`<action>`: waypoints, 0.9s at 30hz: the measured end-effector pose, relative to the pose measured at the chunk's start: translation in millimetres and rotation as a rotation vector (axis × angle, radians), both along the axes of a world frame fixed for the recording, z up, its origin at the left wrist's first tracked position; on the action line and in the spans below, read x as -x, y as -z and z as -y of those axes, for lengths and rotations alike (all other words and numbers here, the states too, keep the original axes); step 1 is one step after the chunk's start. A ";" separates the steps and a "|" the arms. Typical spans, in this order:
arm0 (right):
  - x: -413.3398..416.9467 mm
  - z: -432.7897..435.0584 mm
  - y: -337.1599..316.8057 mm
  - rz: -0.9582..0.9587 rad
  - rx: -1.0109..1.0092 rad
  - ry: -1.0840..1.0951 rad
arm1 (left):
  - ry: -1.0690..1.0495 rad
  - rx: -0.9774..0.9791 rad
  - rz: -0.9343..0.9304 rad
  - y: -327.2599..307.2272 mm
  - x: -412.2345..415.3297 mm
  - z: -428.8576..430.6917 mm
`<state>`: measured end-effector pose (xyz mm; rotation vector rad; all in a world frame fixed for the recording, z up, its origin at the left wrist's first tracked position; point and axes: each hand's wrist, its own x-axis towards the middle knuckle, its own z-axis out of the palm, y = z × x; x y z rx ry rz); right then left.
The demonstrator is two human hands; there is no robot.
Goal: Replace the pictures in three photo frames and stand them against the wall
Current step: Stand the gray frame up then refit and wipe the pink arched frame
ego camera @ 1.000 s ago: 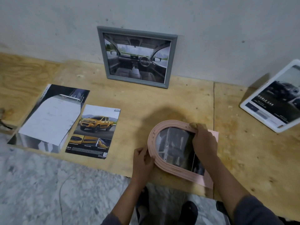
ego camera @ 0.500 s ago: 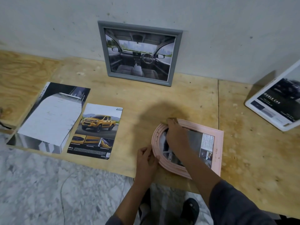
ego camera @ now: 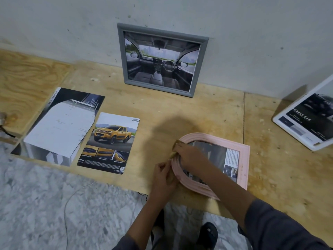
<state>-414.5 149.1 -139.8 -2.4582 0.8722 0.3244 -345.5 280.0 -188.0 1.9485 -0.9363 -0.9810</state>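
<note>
Far left on the plywood worktop (ego camera: 180, 109): a dark brochure (ego camera: 95, 101) lying flat, with an arch-shaped white paper cut-out (ego camera: 59, 127) on top of it. Just beside it to the right, a flyer (ego camera: 110, 141) of a yellow pickup, face up near the front edge.

Further back, about mid-scene, a grey frame (ego camera: 161, 59) standing on its long side and leaning against the wall (ego camera: 234, 24), a car-interior picture inside.

In front and to the right, close to the worktop's front edge, the pink frame (ego camera: 244, 163) lying flat and face up, arched end to the left, square end to the right, a dark printed picture (ego camera: 216, 154) showing in its opening. Left hand (ego camera: 164, 175) at the near-left curve of the arch, fingers curled, pinching the rim's outer edge. Right hand (ego camera: 191, 156) laid across the opening from the right, fingers bent over the top of the arch and gripping the rim, just beside the left hand.

Far right, well apart from the pink frame, a white frame (ego camera: 306, 121) tilted back against the wall, a dark car advert inside, partly cut off by the edge of view.

Below the worktop's front edge, a marbled floor (ego camera: 45, 204) with a thin pale cable (ego camera: 72, 195) across it.
</note>
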 end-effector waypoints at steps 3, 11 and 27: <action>3.3 -6.8 1.4 0.024 -0.023 -0.017 | -0.059 0.019 0.017 1.8 0.7 -1.0; 18.9 -31.2 -7.6 0.092 -0.044 -0.061 | -0.054 0.031 0.038 -0.6 -0.7 -8.3; 39.7 -52.2 23.5 0.149 0.073 -0.088 | 0.226 -0.100 0.119 -8.5 -60.5 114.7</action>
